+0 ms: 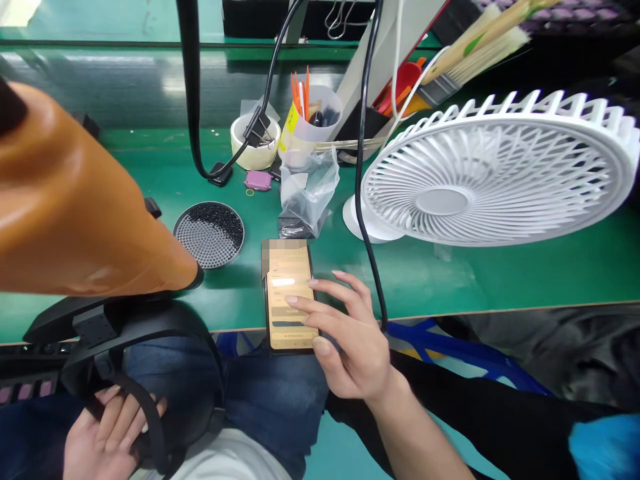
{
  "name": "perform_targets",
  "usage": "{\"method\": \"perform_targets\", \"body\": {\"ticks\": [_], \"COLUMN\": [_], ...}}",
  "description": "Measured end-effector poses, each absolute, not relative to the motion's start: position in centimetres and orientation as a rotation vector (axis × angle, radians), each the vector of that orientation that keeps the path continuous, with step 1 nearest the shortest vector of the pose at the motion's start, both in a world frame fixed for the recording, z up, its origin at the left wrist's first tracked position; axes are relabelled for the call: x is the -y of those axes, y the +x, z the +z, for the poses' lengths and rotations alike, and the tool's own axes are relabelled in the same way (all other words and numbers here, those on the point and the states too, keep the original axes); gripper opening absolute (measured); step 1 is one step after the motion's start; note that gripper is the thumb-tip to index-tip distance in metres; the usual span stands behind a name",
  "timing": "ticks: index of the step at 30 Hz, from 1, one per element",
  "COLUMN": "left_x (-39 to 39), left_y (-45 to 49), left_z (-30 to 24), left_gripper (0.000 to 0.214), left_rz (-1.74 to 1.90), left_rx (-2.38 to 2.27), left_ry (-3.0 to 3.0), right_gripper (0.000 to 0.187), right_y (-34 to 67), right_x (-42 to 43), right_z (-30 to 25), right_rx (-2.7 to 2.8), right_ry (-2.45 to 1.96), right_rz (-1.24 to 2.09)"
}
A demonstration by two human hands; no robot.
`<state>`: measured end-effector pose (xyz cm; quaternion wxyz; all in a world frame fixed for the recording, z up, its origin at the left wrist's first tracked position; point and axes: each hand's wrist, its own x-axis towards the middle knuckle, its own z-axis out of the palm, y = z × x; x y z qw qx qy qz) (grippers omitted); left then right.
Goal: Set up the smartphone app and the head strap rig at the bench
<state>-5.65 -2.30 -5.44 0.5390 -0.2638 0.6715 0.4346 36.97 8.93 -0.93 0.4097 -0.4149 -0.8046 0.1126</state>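
A smartphone with a lit yellowish screen lies at the front edge of the green table, hanging partly over it. My right hand rests on the phone's right side, fingers spread, fingertips touching the screen, thumb at its lower corner. My left hand is low in my lap, fingers curled round a black curved strap of a black headset-like device. A large orange cone-shaped object fills the left of the view.
A white desk fan lies tilted at the right. A round black dish of small beads, a tape roll, a pen cup, a plastic bag and hanging black cables crowd the middle.
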Motion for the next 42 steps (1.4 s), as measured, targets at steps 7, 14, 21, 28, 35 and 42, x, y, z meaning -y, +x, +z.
{"method": "perform_targets", "body": {"ticks": [7, 14, 21, 28, 35, 42], "left_x": [1.8, 2.7, 3.1, 2.9, 1.9, 2.6], "left_y": [-5.4, -6.8, -7.5, -7.0, -5.9, -5.9], "left_z": [-5.2, -6.2, -6.5, -6.5, -5.4, -5.3], "left_gripper": [0.017, 0.017, 0.011, 0.015, 0.011, 0.012], "left_rz": [1.041, 1.01, 0.98, 1.011, 1.024, 1.04], "left_rx": [-1.644, -1.594, -1.601, -1.565, -1.614, -1.573], "left_ry": [-0.678, -0.624, -0.573, -0.615, -0.686, -0.583], "right_gripper": [0.016, 0.019, 0.022, 0.016, 0.017, 0.018], "right_y": [37.3, 37.0, 36.9, 37.3, 37.5, 37.8], "right_x": [-9.9, -10.7, -11.5, -10.9, -10.2, -9.7], "right_z": [-0.4, -0.1, -0.1, -0.1, -0.4, -0.7], "right_rx": [1.997, 2.057, 2.055, 2.027, 2.09, 1.96], "right_ry": [-1.219, -1.325, -1.357, -1.211, -1.067, -1.092], "right_rz": [0.263, 0.27, 0.262, 0.282, 0.25, 0.238]}}
